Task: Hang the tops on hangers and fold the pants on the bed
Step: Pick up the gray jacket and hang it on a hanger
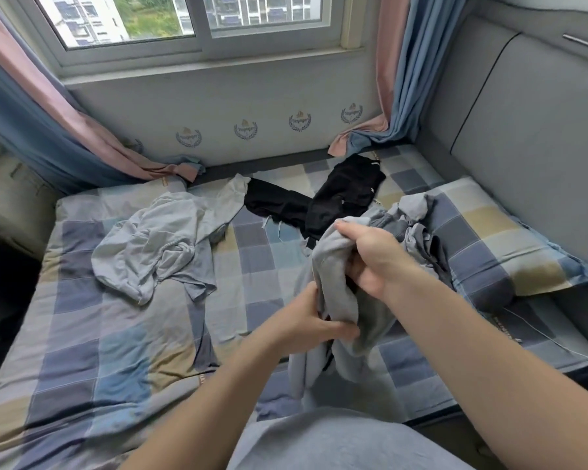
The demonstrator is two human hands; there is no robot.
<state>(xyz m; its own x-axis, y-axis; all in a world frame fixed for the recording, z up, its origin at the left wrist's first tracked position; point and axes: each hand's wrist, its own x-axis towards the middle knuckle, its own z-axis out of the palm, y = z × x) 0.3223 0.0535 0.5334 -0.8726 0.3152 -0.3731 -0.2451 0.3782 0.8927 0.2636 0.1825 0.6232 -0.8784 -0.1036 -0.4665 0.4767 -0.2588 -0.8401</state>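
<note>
You have a grey garment (340, 293) bunched between both hands above the bed (82, 334). Your right hand (374, 259) grips its upper fold, thumb on top and fingers (355, 268) curled into the cloth. Your left hand (316, 325) holds it lower down, its fingers wrapped round a hanging part. The rest of the garment droops below your hands toward the near edge of the bed. It is too bunched to tell whether it is a top or pants.

Nothing looks finished yet. A pale top (157, 245) lies crumpled on the left half of the bed, not on a hanger. A black garment (323, 201) is spread loosely further back, near the wall under the window, unfolded. A small heap (418, 228) of grey and darker cloth sits just behind your right hand, against the pillow (489, 239). No hanger shows anywhere, and there is no neat folded stack either.

So I judge you are at the very start, sorting out the first piece. What is left is to shake this one out, identify it, and hang or fold it. Then do the same with the pale top, the black garment and the heap. You will need hangers, and none are in sight.
</note>
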